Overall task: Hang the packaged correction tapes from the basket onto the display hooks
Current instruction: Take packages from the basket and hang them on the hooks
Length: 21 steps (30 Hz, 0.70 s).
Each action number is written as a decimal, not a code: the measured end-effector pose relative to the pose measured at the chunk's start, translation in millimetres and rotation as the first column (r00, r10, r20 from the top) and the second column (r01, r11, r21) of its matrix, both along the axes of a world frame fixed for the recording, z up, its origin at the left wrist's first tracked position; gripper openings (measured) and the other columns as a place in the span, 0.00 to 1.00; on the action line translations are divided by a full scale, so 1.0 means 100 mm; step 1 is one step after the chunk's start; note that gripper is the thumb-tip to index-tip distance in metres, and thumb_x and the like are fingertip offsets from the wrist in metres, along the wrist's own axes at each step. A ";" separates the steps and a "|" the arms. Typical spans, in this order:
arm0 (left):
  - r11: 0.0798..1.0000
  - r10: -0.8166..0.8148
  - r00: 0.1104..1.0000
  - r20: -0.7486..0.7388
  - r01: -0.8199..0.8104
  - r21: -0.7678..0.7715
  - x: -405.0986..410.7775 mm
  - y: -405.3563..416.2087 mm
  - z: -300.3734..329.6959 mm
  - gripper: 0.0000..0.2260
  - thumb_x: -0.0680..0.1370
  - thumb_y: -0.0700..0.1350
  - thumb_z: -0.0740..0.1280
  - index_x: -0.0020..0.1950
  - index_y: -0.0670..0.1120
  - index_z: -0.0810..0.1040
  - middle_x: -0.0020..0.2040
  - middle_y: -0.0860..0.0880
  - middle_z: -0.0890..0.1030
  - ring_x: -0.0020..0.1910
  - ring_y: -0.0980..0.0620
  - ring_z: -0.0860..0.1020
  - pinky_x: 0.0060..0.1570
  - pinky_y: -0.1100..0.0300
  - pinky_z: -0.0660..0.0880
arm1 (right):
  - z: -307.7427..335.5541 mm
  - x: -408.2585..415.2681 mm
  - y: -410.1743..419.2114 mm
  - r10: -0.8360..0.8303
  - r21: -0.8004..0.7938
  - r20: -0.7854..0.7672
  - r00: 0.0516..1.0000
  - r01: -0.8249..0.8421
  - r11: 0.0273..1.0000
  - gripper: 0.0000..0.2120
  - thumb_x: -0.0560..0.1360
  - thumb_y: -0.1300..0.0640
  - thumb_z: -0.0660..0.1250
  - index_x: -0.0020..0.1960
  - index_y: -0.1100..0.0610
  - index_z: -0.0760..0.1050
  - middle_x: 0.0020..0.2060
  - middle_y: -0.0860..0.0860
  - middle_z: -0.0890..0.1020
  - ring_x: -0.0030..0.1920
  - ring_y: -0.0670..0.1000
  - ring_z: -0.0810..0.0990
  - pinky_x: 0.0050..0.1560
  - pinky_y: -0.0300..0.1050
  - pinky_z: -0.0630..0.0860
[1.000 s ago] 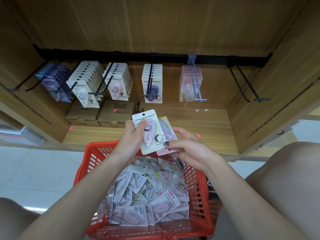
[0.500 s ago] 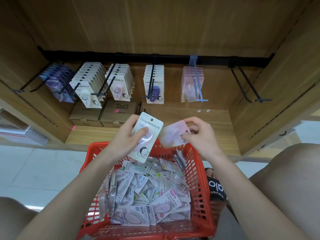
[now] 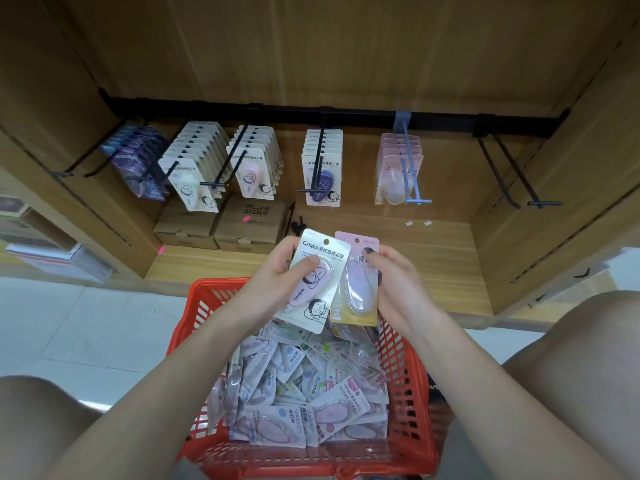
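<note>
The left hand grips a white pack, thumb across its front and fingers curled behind, so the printed face and the hang hole at the top stay in view. Just right of it, the right hand pinches a pink pack by its edge, thumb on the upper front. Both packs are held upright and side by side above the far rim of the red basket, seemingly so the two designs can be compared before each goes to its own hook.

The basket sits near, between the person's knees, and is full of loose packs in a jumble, so most of the job is left.

On the far rail, the hooks are sorted by kind: purple packs far left, then white rows, a pink-tape row, a purple-tape row, and a pink row on a blue hook. The white pack probably matches the pink-tape row, though the print is too small to be sure. The hook at far right is bare.
</note>
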<state>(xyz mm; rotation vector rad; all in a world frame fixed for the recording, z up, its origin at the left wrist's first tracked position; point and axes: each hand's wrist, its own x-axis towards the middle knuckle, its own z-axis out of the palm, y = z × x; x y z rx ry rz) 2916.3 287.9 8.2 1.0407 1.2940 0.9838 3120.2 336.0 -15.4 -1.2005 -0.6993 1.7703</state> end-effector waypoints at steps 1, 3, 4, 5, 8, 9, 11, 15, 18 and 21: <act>1.000 0.025 1.000 -0.002 -0.025 0.003 -0.02 0.01 0.01 0.06 0.85 0.48 0.66 0.62 0.50 0.76 0.55 0.43 0.87 0.49 0.42 0.87 0.39 0.48 0.84 | 0.01 -0.01 0.02 0.028 -0.003 -0.033 0.999 -0.028 1.000 0.09 0.82 0.65 0.64 0.59 0.61 0.80 0.56 0.64 0.86 0.48 0.57 0.86 0.52 0.54 0.81; 0.998 0.068 0.998 -0.002 -0.068 0.007 -0.06 0.01 0.02 0.06 0.85 0.48 0.66 0.62 0.50 0.77 0.55 0.43 0.87 0.51 0.39 0.86 0.42 0.46 0.83 | 0.03 -0.02 0.06 0.128 0.025 -0.084 0.988 -0.127 0.992 0.14 0.81 0.67 0.63 0.63 0.59 0.81 0.56 0.62 0.86 0.48 0.55 0.87 0.45 0.49 0.84; 0.996 0.088 0.996 0.003 -0.088 0.010 -0.08 0.01 0.02 0.06 0.85 0.48 0.66 0.62 0.50 0.77 0.55 0.43 0.87 0.52 0.38 0.86 0.43 0.45 0.83 | 0.03 -0.03 0.07 0.193 0.051 -0.092 0.977 -0.189 0.981 0.17 0.80 0.67 0.63 0.65 0.57 0.80 0.57 0.60 0.86 0.50 0.55 0.87 0.46 0.50 0.84; 0.994 0.105 0.994 0.009 -0.105 0.013 -0.10 0.01 0.03 0.06 0.85 0.48 0.66 0.62 0.50 0.76 0.56 0.43 0.87 0.53 0.38 0.86 0.45 0.44 0.83 | 0.03 -0.03 0.08 0.251 0.074 -0.094 0.964 -0.244 0.967 0.20 0.79 0.68 0.64 0.67 0.54 0.79 0.59 0.58 0.86 0.54 0.57 0.87 0.49 0.53 0.85; 0.990 0.137 0.990 0.014 -0.137 0.017 -0.14 0.00 0.02 0.07 0.85 0.48 0.67 0.62 0.51 0.76 0.57 0.43 0.86 0.55 0.38 0.86 0.51 0.38 0.82 | 0.00 -0.03 0.08 0.326 0.100 -0.092 0.941 -0.316 0.943 0.25 0.78 0.70 0.65 0.70 0.50 0.77 0.62 0.58 0.85 0.61 0.61 0.85 0.57 0.61 0.83; 0.990 0.141 0.990 0.014 -0.141 0.020 -0.15 -0.01 0.01 0.07 0.84 0.48 0.67 0.62 0.52 0.77 0.58 0.44 0.86 0.55 0.39 0.86 0.51 0.38 0.83 | 0.00 -0.03 0.08 0.328 0.102 -0.083 0.941 -0.319 0.942 0.25 0.78 0.70 0.66 0.70 0.50 0.76 0.62 0.59 0.85 0.61 0.61 0.85 0.58 0.61 0.83; 0.988 0.148 0.989 0.001 -0.148 0.037 -0.19 -0.03 0.00 0.05 0.84 0.49 0.67 0.60 0.56 0.78 0.58 0.46 0.86 0.55 0.41 0.86 0.51 0.38 0.83 | 0.01 -0.04 0.08 0.301 0.100 -0.035 0.953 -0.297 0.950 0.25 0.77 0.70 0.67 0.70 0.51 0.77 0.61 0.59 0.85 0.60 0.60 0.85 0.56 0.58 0.83; 0.948 0.311 0.947 -0.079 -0.304 0.093 -0.41 0.05 0.00 0.06 0.83 0.46 0.69 0.59 0.55 0.79 0.56 0.50 0.87 0.52 0.47 0.87 0.45 0.46 0.84 | 0.04 0.01 0.11 0.120 0.059 0.092 0.989 -0.125 0.990 0.17 0.79 0.68 0.68 0.66 0.57 0.78 0.57 0.58 0.87 0.52 0.56 0.88 0.51 0.56 0.84; 0.861 0.508 0.856 -0.098 -0.499 0.103 -0.73 0.14 0.04 0.05 0.83 0.46 0.69 0.57 0.53 0.77 0.52 0.51 0.87 0.46 0.53 0.87 0.37 0.56 0.83 | 0.05 0.10 0.15 -0.015 0.027 0.107 0.994 0.012 1.000 0.20 0.77 0.68 0.70 0.68 0.59 0.76 0.59 0.59 0.86 0.58 0.59 0.86 0.60 0.61 0.82; 0.796 0.605 0.782 -0.149 -0.598 0.092 -1.08 0.21 0.07 0.04 0.83 0.46 0.67 0.58 0.51 0.74 0.52 0.51 0.85 0.41 0.56 0.86 0.34 0.59 0.80 | 0.10 0.17 0.17 -0.103 0.071 0.182 0.978 0.092 0.993 0.16 0.75 0.68 0.70 0.61 0.57 0.80 0.59 0.59 0.86 0.61 0.63 0.84 0.67 0.68 0.76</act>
